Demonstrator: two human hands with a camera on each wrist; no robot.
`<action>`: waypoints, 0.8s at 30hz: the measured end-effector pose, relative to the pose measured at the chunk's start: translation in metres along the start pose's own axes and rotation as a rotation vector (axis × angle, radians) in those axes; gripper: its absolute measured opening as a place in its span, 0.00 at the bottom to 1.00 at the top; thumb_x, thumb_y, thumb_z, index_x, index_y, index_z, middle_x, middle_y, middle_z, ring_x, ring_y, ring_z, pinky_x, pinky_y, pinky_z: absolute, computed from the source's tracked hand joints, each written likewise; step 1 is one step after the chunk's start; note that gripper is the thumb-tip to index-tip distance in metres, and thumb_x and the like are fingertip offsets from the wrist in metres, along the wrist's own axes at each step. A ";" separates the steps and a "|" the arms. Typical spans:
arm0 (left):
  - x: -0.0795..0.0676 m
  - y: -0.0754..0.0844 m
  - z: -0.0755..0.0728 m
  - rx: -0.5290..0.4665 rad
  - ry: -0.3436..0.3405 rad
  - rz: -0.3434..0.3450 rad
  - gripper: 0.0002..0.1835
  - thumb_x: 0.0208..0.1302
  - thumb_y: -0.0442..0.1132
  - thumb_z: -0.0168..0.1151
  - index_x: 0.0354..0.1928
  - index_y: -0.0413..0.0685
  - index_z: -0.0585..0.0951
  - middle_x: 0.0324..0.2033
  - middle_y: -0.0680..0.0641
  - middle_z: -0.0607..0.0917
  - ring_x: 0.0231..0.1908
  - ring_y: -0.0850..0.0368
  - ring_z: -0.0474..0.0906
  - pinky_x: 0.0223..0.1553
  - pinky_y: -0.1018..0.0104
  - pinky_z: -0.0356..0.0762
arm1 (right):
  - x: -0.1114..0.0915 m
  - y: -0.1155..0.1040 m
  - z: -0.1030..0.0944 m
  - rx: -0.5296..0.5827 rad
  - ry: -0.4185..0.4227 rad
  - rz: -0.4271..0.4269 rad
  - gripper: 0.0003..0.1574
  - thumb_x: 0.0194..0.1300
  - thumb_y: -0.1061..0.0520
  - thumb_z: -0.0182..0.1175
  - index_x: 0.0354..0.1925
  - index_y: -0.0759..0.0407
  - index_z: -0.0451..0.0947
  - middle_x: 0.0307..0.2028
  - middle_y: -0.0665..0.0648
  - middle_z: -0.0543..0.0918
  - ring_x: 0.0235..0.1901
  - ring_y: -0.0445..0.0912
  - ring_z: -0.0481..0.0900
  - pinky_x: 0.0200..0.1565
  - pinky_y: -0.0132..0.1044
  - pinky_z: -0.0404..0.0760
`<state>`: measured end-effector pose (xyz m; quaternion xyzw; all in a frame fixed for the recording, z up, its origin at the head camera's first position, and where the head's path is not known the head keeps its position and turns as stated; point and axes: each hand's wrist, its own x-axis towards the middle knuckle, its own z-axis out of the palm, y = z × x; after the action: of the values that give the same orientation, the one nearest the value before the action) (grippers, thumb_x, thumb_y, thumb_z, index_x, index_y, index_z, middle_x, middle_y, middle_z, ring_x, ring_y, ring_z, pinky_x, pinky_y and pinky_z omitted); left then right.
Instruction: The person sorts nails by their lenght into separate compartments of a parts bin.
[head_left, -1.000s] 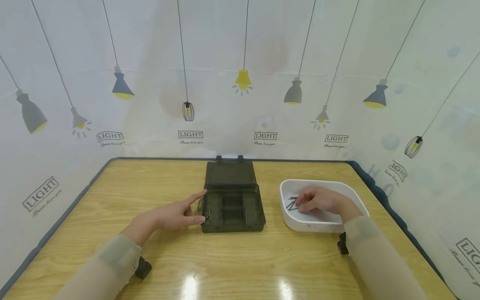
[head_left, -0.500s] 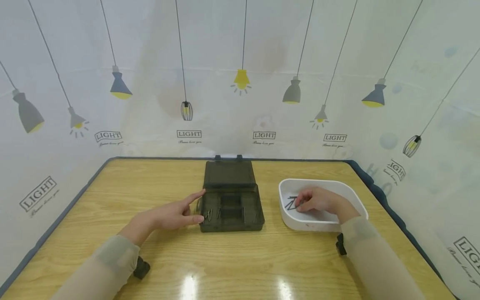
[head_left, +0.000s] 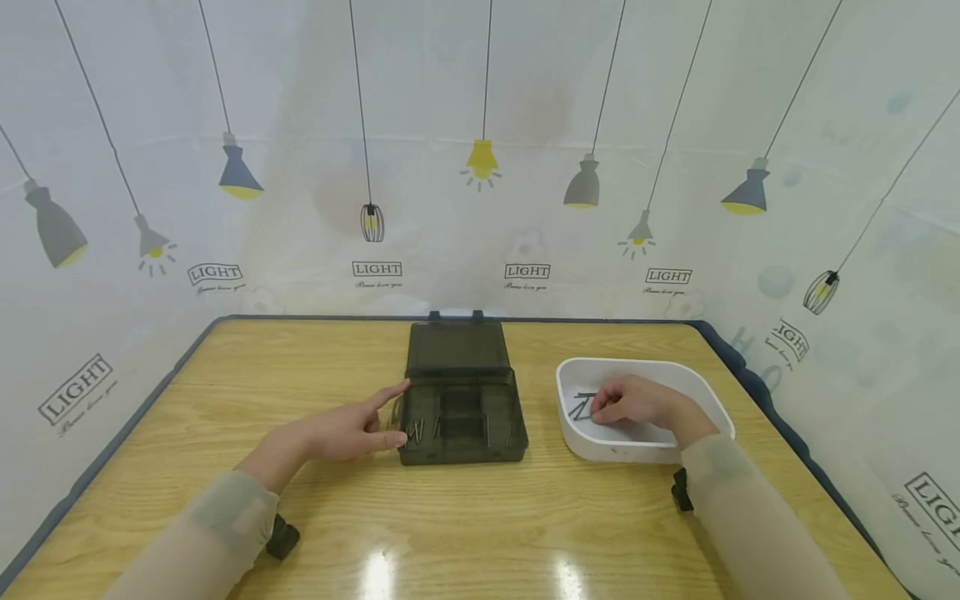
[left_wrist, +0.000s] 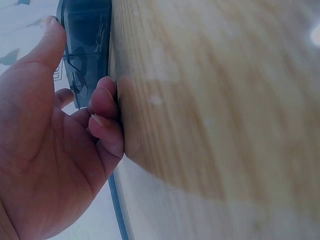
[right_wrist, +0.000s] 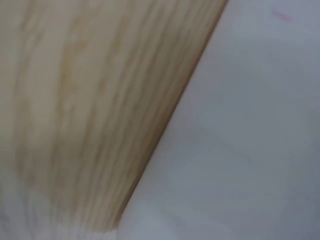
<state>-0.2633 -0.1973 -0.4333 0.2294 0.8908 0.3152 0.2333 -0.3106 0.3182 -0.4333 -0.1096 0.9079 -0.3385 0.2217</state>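
Note:
A dark see-through compartment box (head_left: 464, 454) stands on the table with its lid (head_left: 459, 346) laid back. Thin metal pieces (head_left: 416, 431), like nails or screws, lie in its compartments. My left hand (head_left: 341, 431) is at the box's left side, index finger and thumb spread along its edge; the left wrist view shows the other fingers loosely bent. To the right, my right hand (head_left: 637, 400) reaches into a white tray (head_left: 628, 451). Its bent fingertips are among several more thin metal pieces (head_left: 579, 408); I cannot tell whether they pinch one.
The wooden table (head_left: 480, 525) backs onto a pale wall covering (head_left: 450, 100) printed with lamps, and dark edging (head_left: 300, 317) runs along the back. The tray's white wall (right_wrist: 240, 130) fills much of the right wrist view.
Both hands stay nearly in place, the right at the metal pieces in the tray, the left at the box. The head view shifts slightly.

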 end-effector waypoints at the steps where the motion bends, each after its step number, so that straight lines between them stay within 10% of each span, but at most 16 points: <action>1: 0.000 0.000 0.000 0.002 0.001 0.000 0.54 0.78 0.67 0.63 0.91 0.68 0.41 0.27 0.51 0.74 0.27 0.55 0.65 0.35 0.59 0.69 | 0.000 0.000 0.000 0.002 0.003 0.004 0.10 0.72 0.53 0.74 0.44 0.58 0.87 0.40 0.51 0.85 0.42 0.46 0.75 0.48 0.39 0.71; 24: -0.001 0.000 0.000 0.005 0.004 0.004 0.54 0.78 0.67 0.63 0.91 0.68 0.41 0.26 0.52 0.74 0.26 0.56 0.66 0.35 0.60 0.69 | -0.023 -0.012 -0.012 0.073 0.089 -0.033 0.16 0.79 0.49 0.69 0.54 0.59 0.85 0.42 0.55 0.83 0.44 0.51 0.77 0.47 0.42 0.78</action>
<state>-0.2621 -0.1977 -0.4330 0.2311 0.8916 0.3142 0.2303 -0.2953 0.3241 -0.4095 -0.1010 0.9021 -0.3794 0.1793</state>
